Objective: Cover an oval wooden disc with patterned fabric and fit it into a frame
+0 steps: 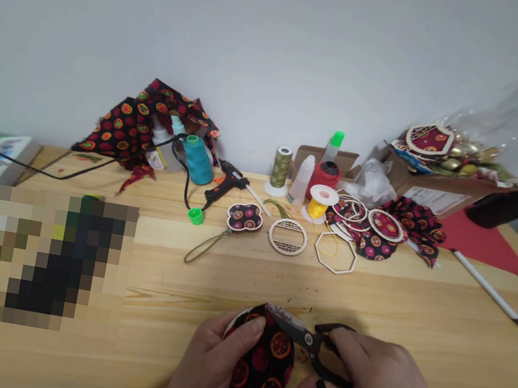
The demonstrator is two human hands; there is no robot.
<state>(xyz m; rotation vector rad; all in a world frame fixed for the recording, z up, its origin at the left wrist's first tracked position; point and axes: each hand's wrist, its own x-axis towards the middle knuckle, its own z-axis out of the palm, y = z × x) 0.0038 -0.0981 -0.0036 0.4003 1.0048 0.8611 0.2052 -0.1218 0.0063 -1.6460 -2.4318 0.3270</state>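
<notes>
My left hand point(211, 361) grips a round, fabric-covered disc point(263, 360), its thumb pressed on the front. The dark cloth carries orange and magenta fruit-like prints, and a pale rim shows at the disc's upper left. My right hand point(377, 379) is closed round the black handles of a pair of scissors point(309, 340). The blades reach left along the disc's top edge, where a frayed, whitish strip of cloth shows. How far apart the blades are, I cannot make out. Small dark scraps lie on the wood just above the disc.
Behind my hands lie a round wooden lattice frame point(287, 237), an octagonal frame point(336, 252) and a flower-shaped piece point(245, 217). A glue gun point(226, 182), teal thread cone point(199, 161), yellow spool point(317, 204) and cardboard box point(433, 190) stand farther back. A white pencil point(487, 285) lies right.
</notes>
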